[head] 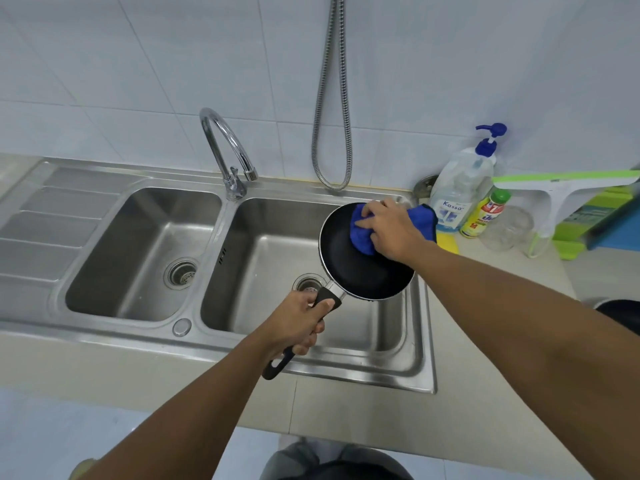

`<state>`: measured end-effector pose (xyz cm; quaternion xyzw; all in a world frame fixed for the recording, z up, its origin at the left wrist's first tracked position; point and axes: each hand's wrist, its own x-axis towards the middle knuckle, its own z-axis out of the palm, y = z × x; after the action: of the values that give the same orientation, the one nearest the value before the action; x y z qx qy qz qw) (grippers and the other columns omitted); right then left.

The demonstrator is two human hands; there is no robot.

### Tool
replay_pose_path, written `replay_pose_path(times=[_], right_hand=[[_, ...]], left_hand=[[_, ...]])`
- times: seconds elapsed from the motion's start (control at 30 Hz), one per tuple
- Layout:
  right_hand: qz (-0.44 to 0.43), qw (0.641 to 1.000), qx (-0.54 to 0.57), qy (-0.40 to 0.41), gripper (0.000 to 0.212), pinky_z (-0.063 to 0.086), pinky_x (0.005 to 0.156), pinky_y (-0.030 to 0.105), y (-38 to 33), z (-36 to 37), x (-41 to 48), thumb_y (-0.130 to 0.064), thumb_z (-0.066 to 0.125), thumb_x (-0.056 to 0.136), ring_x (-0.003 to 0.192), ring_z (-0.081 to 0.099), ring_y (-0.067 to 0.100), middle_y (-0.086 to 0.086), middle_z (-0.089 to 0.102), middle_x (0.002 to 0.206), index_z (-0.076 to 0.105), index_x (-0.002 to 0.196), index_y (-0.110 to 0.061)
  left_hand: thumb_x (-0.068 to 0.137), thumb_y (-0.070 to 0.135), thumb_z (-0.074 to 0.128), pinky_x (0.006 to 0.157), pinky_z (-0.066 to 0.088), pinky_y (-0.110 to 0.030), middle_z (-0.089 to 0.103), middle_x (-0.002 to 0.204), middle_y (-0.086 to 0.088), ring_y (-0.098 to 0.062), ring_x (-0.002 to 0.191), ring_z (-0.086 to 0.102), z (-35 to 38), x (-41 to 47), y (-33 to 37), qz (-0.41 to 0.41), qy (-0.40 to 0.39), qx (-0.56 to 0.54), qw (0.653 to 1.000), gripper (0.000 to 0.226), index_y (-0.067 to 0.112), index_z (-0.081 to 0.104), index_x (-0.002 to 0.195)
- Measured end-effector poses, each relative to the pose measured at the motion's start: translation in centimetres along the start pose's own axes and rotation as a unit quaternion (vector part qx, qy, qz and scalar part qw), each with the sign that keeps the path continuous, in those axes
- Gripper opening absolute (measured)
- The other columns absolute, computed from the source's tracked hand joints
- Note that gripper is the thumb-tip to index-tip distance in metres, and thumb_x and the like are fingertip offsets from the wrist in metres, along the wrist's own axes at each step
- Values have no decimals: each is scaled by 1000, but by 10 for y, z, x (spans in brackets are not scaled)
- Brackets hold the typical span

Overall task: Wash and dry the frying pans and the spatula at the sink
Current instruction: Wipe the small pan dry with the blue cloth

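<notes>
Left hand: fingers and thumb wrapped round the black handle of the frying pan. The end of the handle, with its hanging loop, sticks out below my fist.

Pan: held in the air over the right bowl of the steel sink, not touching it. It is tilted, dark inner face toward me, far rim up near the back right corner of the bowl.

Right hand: fingers bunched over a blue cloth, pressing it against the inside of the pan near the upper rim. One corner of the cloth hangs out past my wrist on the right.

The two hands are apart, one at each end of the pan.

Left bowl: drain strainer showing, ribbed draining board to its left. Curved tap stands between the bowls; a metal hose loops down the tiled wall behind.

Counter to the right: a clear pump bottle with a blue head, a small yellow bottle with a green cap, a glass jar, a green and white squeegee, a yellow sponge.

A dark round thing is cut off at the right edge; I cannot tell what it is.
</notes>
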<state>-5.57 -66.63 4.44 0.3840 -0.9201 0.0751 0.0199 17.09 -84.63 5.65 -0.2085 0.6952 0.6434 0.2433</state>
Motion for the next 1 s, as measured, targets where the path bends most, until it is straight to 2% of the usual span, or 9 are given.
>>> replay_pose_path(times=[0.13, 0.2, 0.27, 0.4, 0.57, 0.67, 0.8, 0.9, 1.0], right_hand=[[-29, 980, 196, -10, 47, 39, 95, 39, -39, -1, 6, 5, 51, 76, 106, 51, 28, 4, 64, 116, 76, 111, -15], [-74, 955, 289, -8, 38, 42, 98, 29, -61, -2, -4, 11, 48, 72, 110, 57, 13, 3, 70, 102, 75, 88, -11], [-74, 939, 334, -17, 30, 41, 95, 19, -70, -1, -15, 10, 50, 71, 107, 55, -7, 1, 70, 96, 72, 80, -8], [-89, 964, 250, -25, 33, 41, 94, 33, -52, 12, -35, -3, 58, 71, 99, 55, 10, -9, 67, 106, 76, 94, -19], [-79, 993, 91, 20, 46, 46, 89, 41, -18, 19, -55, -8, 58, 74, 97, 51, 27, 2, 63, 115, 77, 114, -19], [44, 992, 79, 91, 48, 47, 89, 49, -2, 18, -60, -11, 55, 75, 97, 48, 31, 7, 61, 119, 73, 120, -16], [192, 953, 122, 198, 49, 43, 93, 43, -4, 16, -68, -7, 57, 80, 100, 44, 31, 13, 51, 120, 61, 128, -10], [158, 951, 170, 204, 51, 43, 96, 40, -22, 22, -84, -5, 63, 79, 104, 44, 28, 13, 42, 117, 53, 129, -9], [39, 969, 169, 174, 59, 47, 95, 36, -40, 30, -97, -2, 73, 76, 103, 49, 27, 7, 35, 118, 45, 128, -14]], left_hand=[[105, 33, 54, 38, 26, -20, 44, 65, -4, -13, 41, 31, 8, 8, 10, 7, 20, 12, 1000, 23, 12, 57, 94], [106, 32, 53, 39, 25, -21, 45, 67, -5, -12, 41, 32, 4, 13, 14, 7, 47, 7, 999, 27, 6, 58, 100], [107, 31, 51, 39, 25, -22, 45, 67, -5, -13, 41, 32, -2, 17, 15, 7, 70, 4, 998, 33, -1, 58, 108], [109, 30, 47, 36, 25, -21, 45, 66, -6, -13, 41, 32, -10, 19, 14, 10, 71, -18, 997, 38, -6, 54, 116], [109, 28, 47, 36, 26, -20, 47, 63, -3, -13, 41, 34, -6, 22, 9, 5, 69, -41, 997, 37, -7, 54, 117], [109, 29, 46, 35, 27, -20, 48, 62, -2, -13, 41, 34, -3, 22, 8, 3, 61, -43, 997, 36, -5, 56, 117], [110, 31, 46, 35, 26, -19, 46, 64, -4, -12, 40, 32, 8, 24, 13, -2, 73, -89, 993, 32, 1, 54, 103], [111, 30, 44, 35, 24, -18, 44, 64, -4, -10, 38, 30, 15, 28, 22, -7, 81, -150, 985, 27, 8, 49, 96], [111, 28, 43, 33, 24, -18, 43, 63, -3, -9, 38, 29, 18, 34, 29, -21, 83, -190, 978, 26, 9, 46, 93]])
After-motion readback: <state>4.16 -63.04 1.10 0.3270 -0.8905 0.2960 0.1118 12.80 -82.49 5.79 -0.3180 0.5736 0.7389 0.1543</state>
